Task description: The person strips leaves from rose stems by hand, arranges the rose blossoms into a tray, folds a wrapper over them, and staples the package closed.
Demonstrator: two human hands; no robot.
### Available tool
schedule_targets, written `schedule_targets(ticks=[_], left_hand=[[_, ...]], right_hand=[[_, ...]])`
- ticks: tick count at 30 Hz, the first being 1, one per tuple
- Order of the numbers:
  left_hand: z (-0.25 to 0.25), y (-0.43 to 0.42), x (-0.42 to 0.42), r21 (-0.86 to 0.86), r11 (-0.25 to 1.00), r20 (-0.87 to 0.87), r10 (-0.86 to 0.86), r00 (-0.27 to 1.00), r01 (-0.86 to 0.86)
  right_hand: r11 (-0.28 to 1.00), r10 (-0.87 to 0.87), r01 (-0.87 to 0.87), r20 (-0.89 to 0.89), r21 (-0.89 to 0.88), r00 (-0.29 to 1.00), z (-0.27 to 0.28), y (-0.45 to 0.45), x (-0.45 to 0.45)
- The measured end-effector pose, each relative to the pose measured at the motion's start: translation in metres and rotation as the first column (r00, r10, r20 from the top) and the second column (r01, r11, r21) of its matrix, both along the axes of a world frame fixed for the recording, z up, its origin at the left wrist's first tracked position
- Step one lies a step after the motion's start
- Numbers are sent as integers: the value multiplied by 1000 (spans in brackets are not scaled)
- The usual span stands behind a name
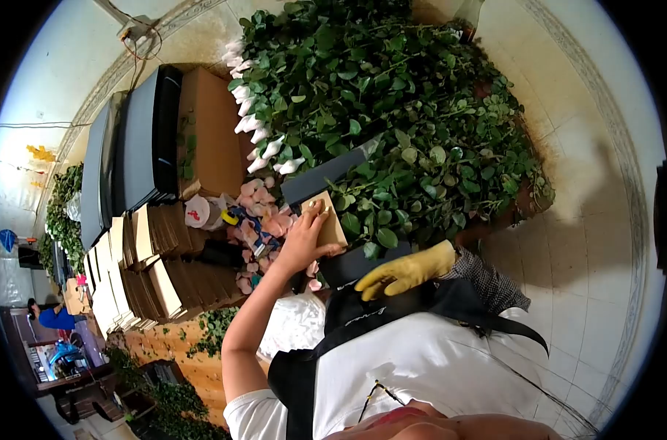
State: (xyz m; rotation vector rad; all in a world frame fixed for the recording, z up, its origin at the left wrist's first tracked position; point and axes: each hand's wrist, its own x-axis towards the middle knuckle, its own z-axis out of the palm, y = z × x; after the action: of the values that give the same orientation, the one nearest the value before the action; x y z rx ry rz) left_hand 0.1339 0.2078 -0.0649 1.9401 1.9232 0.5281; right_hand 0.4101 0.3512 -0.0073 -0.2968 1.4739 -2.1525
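Note:
My left hand (302, 238), bare, lies across a small tan piece of cardboard (326, 220), its fingers along the upper part and the thumb at the lower right. Beneath the cardboard is a dark grey sheet (322, 178), with leafy stems resting over its right side. In a yellow rubber glove, my right hand (410, 271) hangs open just below the leaves, fingers stretched out to the left. A large pile of leafy stems (392, 95) spreads beyond both hands, with pale, white-covered heads (254, 132) along its left side.
Pink petals (256, 198) and a plastic bag (205, 213) lie left of my left hand. Further left stand stacked cardboard sheets (157, 286) and big dark-and-brown boxes (146, 139). A white bag (293, 323) sits near my apron. A person in blue (55, 317) is far off.

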Motion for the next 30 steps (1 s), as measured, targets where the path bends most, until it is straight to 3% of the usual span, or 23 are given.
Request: schedule_targets(ticks=[1, 2, 3, 5, 6, 7, 8, 10, 11, 12, 13, 15, 16, 17, 18, 19, 21, 23, 25, 26, 27, 29, 30], left_hand=[[13, 0, 12, 9, 999, -135, 46, 990, -45], [14, 1, 14, 32, 999, -167, 45, 985, -40], [14, 2, 14, 51, 998, -201, 42, 979, -32], [14, 5, 14, 87, 996, -213, 50, 976, -32], [13, 4, 15, 104, 994, -225, 49, 973, -26], [7, 2, 12, 102, 994, -224, 48, 973, -26], [-4, 3, 6, 103, 994, -238, 44, 970, -20], [3, 7, 8, 90, 995, -185, 59, 981, -43], [4, 8, 7, 110, 993, -164, 49, 985, -31], [3, 11, 5, 131, 991, -176, 41, 984, -18], [1, 9, 3, 146, 989, -189, 39, 981, -11], [10, 8, 6, 109, 993, -196, 65, 978, -44], [17, 7, 8, 120, 992, -186, 65, 980, -43], [22, 7, 10, 130, 990, -176, 68, 982, -45], [-9, 8, 2, 180, 983, -265, 69, 962, -21], [12, 8, 12, 142, 989, -198, 79, 977, -51], [2, 8, 14, 27, 997, -316, 81, 945, -77], [1, 7, 17, 137, 988, -272, 108, 956, -72], [-10, 8, 12, 133, 988, -294, 113, 949, -76], [-11, 13, 6, 110, 992, -414, 95, 905, -54], [-11, 12, -3, 94, 993, -103, 80, 991, -71], [-1, 15, -22, 66, 998, 221, -7, 975, -8], [-7, 13, -27, 24, 999, 272, 20, 962, -28]], right_hand=[[994, -73, 84, 137, -76, 988, -35, -1, 16], [963, -247, 268, 334, -18, 910, -52, 4, 31], [876, -423, 383, 85, 294, 902, -97, 6, 46], [575, -313, 270, -98, 772, 945, -112, 13, 61], [718, -423, 459, -196, 523, 885, -96, 10, 40], [736, -639, 576, 84, 356, 765, -71, 5, 36], [716, -695, 676, 92, 173, 713, -42, 3, 20], [544, -814, 831, 167, -119, 557, -24, 8, -6], [415, -859, 885, 231, -211, 458, -23, 12, -14], [385, -891, 900, 172, -204, 420, -28, 20, -26], [450, -892, 890, 7, -65, 452, -19, 26, -35], [328, -711, 893, -541, 309, 448, -1, 19, -53], [178, -341, 810, -737, 559, 584, 7, 25, -59], [-87, -61, 803, -808, 589, 586, 15, 18, -67], [-14, -68, 618, -618, 786, 783, 19, 10, -67], [49, -52, 388, -386, 920, 921, 20, 0, -63], [92, -90, 710, -704, 698, 704, -5, -12, -41], [140, -180, 763, -742, 631, 646, 3, -12, -46], [83, -356, 803, -734, 591, 578, 6, -6, -62], [113, -432, 779, -676, 617, 598, 18, 0, -70], [99, -408, 728, -640, 678, 651, -1, 14, -81], [261, -590, 577, -345, 774, 730, -17, 37, -102], [336, -574, 503, -250, 796, 780, -33, 47, -110]])
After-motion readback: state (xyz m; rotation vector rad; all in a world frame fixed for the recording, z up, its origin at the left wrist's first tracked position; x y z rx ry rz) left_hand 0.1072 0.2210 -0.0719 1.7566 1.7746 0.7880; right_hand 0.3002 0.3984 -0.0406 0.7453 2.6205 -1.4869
